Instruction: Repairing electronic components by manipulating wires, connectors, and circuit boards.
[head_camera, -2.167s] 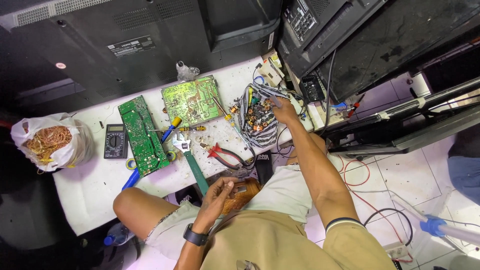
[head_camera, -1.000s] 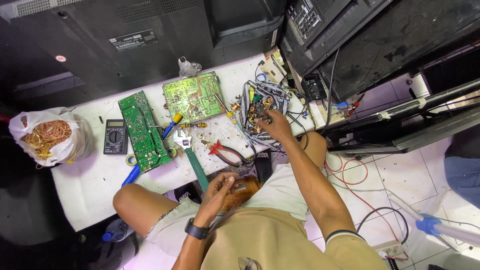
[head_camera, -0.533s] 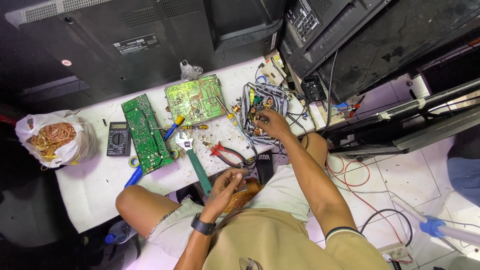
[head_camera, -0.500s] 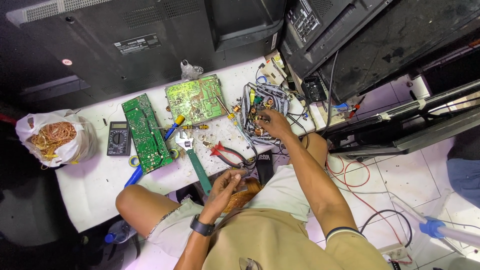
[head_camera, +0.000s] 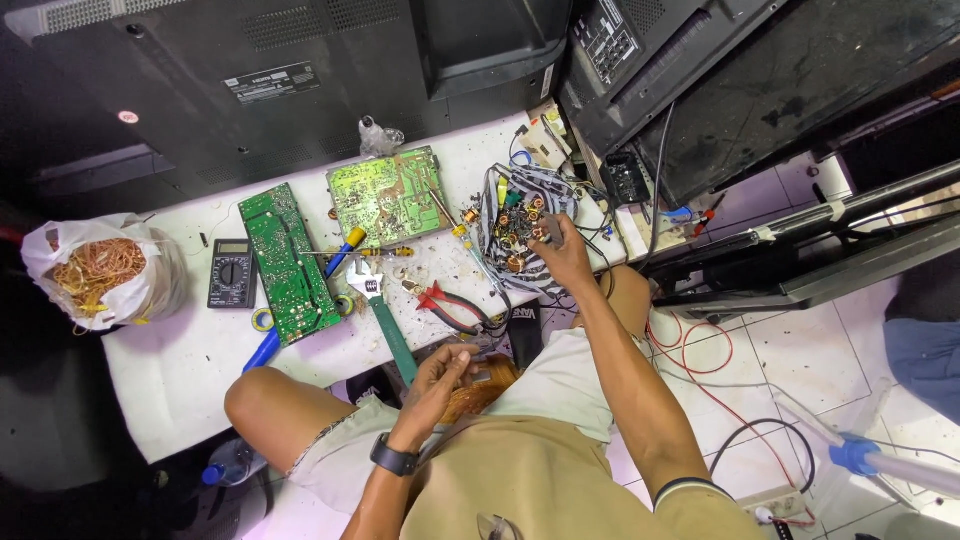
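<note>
Head view: right hand (head_camera: 566, 262) pinches among a pile of small copper-wound coils and wires (head_camera: 520, 228) at the white table's (head_camera: 180, 370) right edge; left hand (head_camera: 440, 372), fingers curled, holds a copper-wound part (head_camera: 478, 385) over the lap.

Two green circuit boards (head_camera: 290, 262), red-handled pliers (head_camera: 448, 306), green-handled wrench (head_camera: 385, 325), white table (head_camera: 180, 370), black multimeter (head_camera: 232, 273).
</note>
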